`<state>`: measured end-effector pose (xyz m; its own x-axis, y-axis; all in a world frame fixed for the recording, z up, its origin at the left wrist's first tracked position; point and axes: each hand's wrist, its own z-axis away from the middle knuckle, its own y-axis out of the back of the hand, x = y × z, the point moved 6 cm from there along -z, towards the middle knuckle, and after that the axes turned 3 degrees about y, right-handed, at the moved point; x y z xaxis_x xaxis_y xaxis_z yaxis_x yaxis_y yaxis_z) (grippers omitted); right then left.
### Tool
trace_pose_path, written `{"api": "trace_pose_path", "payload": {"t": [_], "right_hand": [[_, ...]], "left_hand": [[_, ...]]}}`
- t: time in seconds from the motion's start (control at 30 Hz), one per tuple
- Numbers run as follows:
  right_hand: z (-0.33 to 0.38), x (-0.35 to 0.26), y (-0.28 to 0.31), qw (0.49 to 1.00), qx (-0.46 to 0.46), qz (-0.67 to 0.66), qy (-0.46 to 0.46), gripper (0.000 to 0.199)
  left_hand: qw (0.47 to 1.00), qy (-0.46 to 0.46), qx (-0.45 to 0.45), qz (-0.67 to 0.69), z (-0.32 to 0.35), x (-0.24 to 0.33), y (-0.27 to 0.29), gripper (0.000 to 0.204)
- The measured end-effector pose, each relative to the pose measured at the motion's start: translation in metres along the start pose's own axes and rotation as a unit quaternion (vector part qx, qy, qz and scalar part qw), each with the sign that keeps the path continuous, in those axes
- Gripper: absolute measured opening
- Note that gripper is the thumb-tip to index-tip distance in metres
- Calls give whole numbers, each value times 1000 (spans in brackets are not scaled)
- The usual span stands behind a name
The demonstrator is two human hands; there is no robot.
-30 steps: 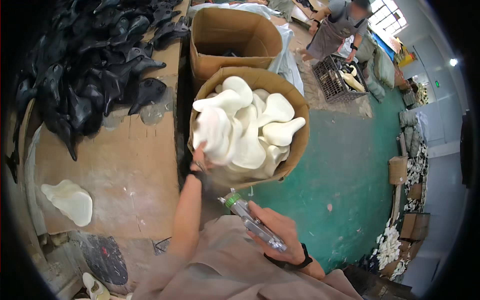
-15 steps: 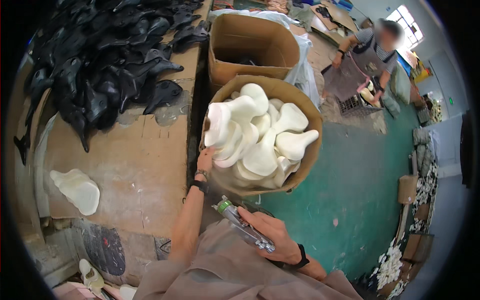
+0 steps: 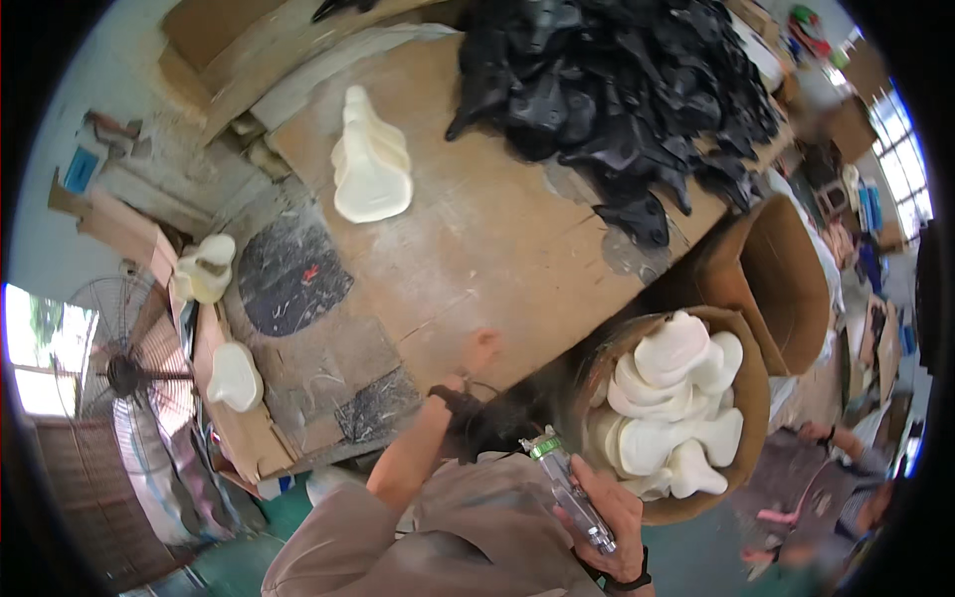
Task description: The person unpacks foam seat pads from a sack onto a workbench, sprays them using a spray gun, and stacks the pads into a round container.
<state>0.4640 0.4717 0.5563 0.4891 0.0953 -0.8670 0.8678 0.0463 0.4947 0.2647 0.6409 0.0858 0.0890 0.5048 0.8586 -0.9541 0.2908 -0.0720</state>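
Note:
My right hand [image 3: 609,517] grips a silver spray gun [image 3: 575,496] with a green ring near its nozzle, held upright before my apron. Reaching over the cardboard-covered table [image 3: 468,269], my left hand [image 3: 481,350] is smeared by motion, so its fingers are hard to read. A small stack of white bicycle saddle pads [image 3: 373,174] lies farther back on the table, apart from that hand. To the right, a round-sided carton [image 3: 764,373] holds a heap of similar white saddle pads [image 3: 662,443].
Black saddle shells [image 3: 617,90] are piled at the table's far right. Another open carton [image 3: 796,289] stands behind the filled one. On the left are a fan [image 3: 124,373] and single white pads [image 3: 235,378] on a cardboard ledge. A co-worker [image 3: 826,497] is at the lower right.
The view has swung left toward the table. My left hand has moved away from the carton of white pads to the table. The spray gun stays in my right hand.

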Motion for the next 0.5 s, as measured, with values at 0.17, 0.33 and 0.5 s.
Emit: {"api": "trace_pose_path", "payload": {"t": [0.17,0.33,0.5], "right_hand": [[-48,-5,-35,997,-82,13,6,64],[-92,-16,-50,997,-25,34,64,60],[-115,-40,-63,975,76,171,122,55]], "left_hand": [[969,-20,198,144,43,27,123,30],[931,-99,343,77,24,91,227,24],[817,-205,495,-212,-57,198,308,51]]}}
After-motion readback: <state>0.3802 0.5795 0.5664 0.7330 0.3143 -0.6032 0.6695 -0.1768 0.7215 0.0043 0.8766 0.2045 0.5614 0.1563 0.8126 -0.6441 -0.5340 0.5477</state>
